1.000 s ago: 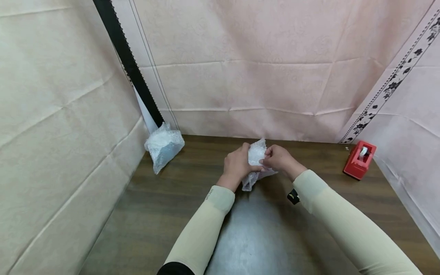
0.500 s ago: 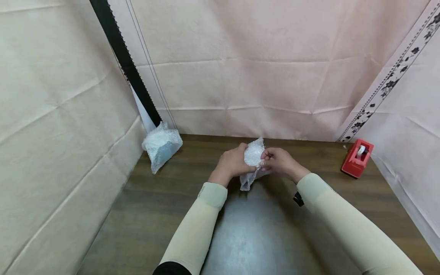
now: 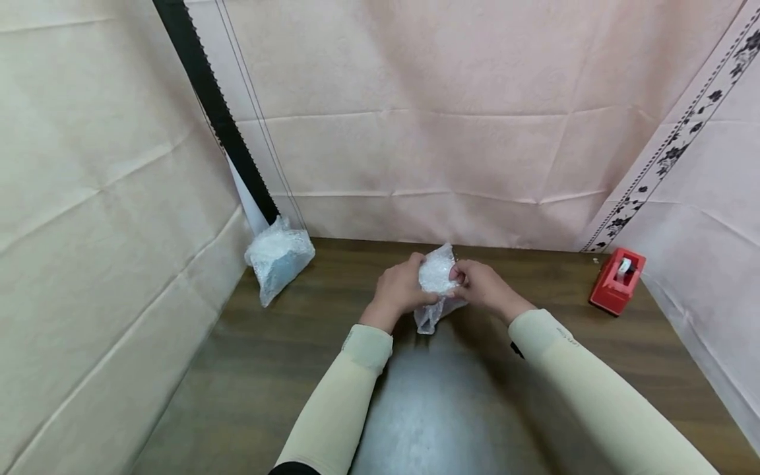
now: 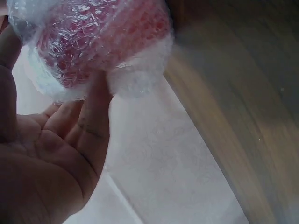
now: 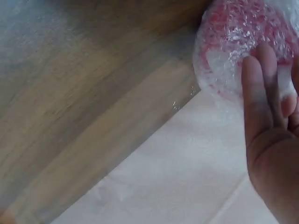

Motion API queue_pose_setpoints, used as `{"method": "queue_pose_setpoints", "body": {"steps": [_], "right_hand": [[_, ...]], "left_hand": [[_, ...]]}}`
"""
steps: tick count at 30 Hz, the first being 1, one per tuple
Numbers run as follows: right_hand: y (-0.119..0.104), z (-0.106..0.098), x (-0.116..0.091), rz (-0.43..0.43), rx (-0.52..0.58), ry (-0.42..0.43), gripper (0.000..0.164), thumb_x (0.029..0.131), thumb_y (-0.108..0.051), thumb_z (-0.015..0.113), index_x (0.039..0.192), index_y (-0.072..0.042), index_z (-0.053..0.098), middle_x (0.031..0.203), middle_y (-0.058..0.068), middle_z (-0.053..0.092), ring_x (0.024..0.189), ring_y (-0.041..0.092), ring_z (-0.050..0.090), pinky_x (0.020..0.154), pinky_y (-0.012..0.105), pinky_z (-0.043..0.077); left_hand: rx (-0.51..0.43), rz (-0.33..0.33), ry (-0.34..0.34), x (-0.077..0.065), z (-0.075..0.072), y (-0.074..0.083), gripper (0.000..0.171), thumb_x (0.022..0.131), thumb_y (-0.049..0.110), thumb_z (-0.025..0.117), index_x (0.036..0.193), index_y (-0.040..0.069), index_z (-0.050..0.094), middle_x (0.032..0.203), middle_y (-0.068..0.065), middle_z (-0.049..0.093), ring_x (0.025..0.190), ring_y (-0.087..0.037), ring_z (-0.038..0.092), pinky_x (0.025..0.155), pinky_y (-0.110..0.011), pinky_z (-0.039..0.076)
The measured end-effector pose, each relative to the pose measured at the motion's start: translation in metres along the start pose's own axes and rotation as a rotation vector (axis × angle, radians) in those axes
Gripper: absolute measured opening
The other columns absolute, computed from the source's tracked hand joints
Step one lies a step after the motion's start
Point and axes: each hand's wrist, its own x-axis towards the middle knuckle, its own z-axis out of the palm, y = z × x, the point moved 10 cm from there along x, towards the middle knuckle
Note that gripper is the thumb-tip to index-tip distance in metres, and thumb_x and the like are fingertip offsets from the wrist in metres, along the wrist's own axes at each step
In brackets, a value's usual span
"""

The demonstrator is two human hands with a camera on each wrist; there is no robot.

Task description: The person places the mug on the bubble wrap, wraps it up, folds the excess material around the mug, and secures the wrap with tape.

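Note:
A bubble-wrapped bundle [image 3: 437,269] is between my two hands near the back of the table, its loose lower end hanging toward me. In the left wrist view something red and pink shows through the bubble wrap [image 4: 103,42]; its kind is hidden by the plastic. My left hand [image 3: 398,291] holds the bundle from the left, thumb at the front and fingers behind it. On the right side, my right hand [image 3: 485,289] pinches the wrap with thumb and fingertips. The right wrist view shows some of its fingers [image 5: 254,88] lying against the plastic.
Another bubble-wrapped bundle [image 3: 279,257], bluish inside, sits at the back left corner. A red tape dispenser [image 3: 617,282] stands at the back right. Pale cloth walls [image 3: 463,152] border the brown wooden table [image 3: 285,369] at the back and sides.
The loose flap at the bundle's lower right has been drawn in and sticks out less. The left hand has shifted slightly left, and the right hand keeps working at the wrap's edge.

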Motion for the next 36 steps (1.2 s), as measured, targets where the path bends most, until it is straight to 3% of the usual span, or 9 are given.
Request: {"method": "queue_pose_setpoints", "body": {"steps": [5, 9, 12, 19, 25, 27, 32, 36], "right_hand": [[-0.001, -0.004, 0.009, -0.016, -0.009, -0.040, 0.027, 0.097, -0.010, 0.091, 0.107, -0.003, 0.067, 0.099, 0.012, 0.070, 0.090, 0.024, 0.063, 0.081, 0.037, 0.054], [-0.002, 0.002, 0.019, -0.025, -0.028, -0.058, 0.032, 0.091, -0.004, 0.094, 0.105, -0.004, 0.066, 0.095, 0.010, 0.067, 0.087, 0.023, 0.060, 0.079, 0.035, 0.053], [-0.004, 0.010, 0.027, -0.034, -0.038, -0.037, 0.037, 0.085, 0.000, 0.097, 0.099, -0.006, 0.064, 0.090, 0.006, 0.063, 0.084, 0.021, 0.057, 0.076, 0.033, 0.050], [-0.013, 0.019, 0.050, -0.012, -0.015, 0.008, 0.038, 0.084, 0.004, 0.093, 0.097, -0.008, 0.060, 0.088, 0.004, 0.058, 0.084, 0.021, 0.056, 0.076, 0.032, 0.048], [-0.025, 0.030, 0.077, -0.020, 0.058, -0.018, 0.036, 0.083, 0.008, 0.090, 0.097, -0.007, 0.060, 0.089, 0.007, 0.061, 0.086, 0.024, 0.058, 0.077, 0.034, 0.052], [-0.019, 0.038, 0.095, -0.087, 0.081, -0.008, 0.035, 0.081, 0.004, 0.091, 0.095, -0.009, 0.061, 0.087, 0.004, 0.061, 0.083, 0.022, 0.058, 0.075, 0.033, 0.051], [-0.032, 0.046, 0.120, -0.120, 0.053, -0.017, 0.034, 0.080, 0.004, 0.090, 0.093, -0.009, 0.061, 0.084, 0.004, 0.061, 0.081, 0.022, 0.058, 0.074, 0.035, 0.052], [-0.058, 0.045, 0.123, -0.085, 0.006, -0.021, 0.034, 0.079, 0.009, 0.089, 0.094, -0.004, 0.061, 0.084, 0.006, 0.060, 0.081, 0.024, 0.057, 0.074, 0.035, 0.051]], "left_hand": [[-0.003, -0.036, 0.032, -0.002, -0.003, -0.001, 0.091, 0.091, 0.054, 0.094, 0.165, 0.020, 0.053, 0.152, -0.004, 0.075, 0.127, -0.031, 0.076, 0.108, -0.054, 0.062], [0.017, -0.057, 0.048, -0.003, -0.005, -0.006, 0.091, 0.091, 0.055, 0.093, 0.164, 0.018, 0.053, 0.148, -0.005, 0.077, 0.123, -0.031, 0.077, 0.106, -0.054, 0.063], [0.042, -0.065, 0.061, -0.004, -0.007, -0.010, 0.089, 0.092, 0.054, 0.093, 0.162, 0.016, 0.054, 0.145, -0.007, 0.078, 0.120, -0.032, 0.078, 0.103, -0.055, 0.064], [0.057, -0.112, 0.105, -0.002, -0.024, -0.026, 0.086, 0.091, 0.051, 0.094, 0.159, 0.017, 0.054, 0.142, -0.005, 0.079, 0.117, -0.030, 0.078, 0.099, -0.055, 0.065], [0.028, -0.165, 0.130, 0.004, -0.036, -0.050, 0.086, 0.091, 0.047, 0.095, 0.160, 0.017, 0.053, 0.144, -0.006, 0.078, 0.119, -0.034, 0.077, 0.098, -0.058, 0.065], [0.014, -0.180, 0.143, 0.006, -0.041, -0.059, 0.087, 0.091, 0.046, 0.095, 0.162, 0.017, 0.053, 0.147, -0.007, 0.077, 0.122, -0.035, 0.076, 0.100, -0.059, 0.064], [-0.025, -0.213, 0.158, 0.012, -0.053, -0.081, 0.088, 0.092, 0.048, 0.095, 0.163, 0.018, 0.054, 0.148, -0.010, 0.076, 0.127, -0.038, 0.074, 0.101, -0.060, 0.064], [-0.069, -0.252, 0.164, 0.014, -0.058, -0.101, 0.089, 0.092, 0.048, 0.095, 0.165, 0.019, 0.053, 0.151, -0.012, 0.074, 0.130, -0.038, 0.073, 0.105, -0.060, 0.063]]}}
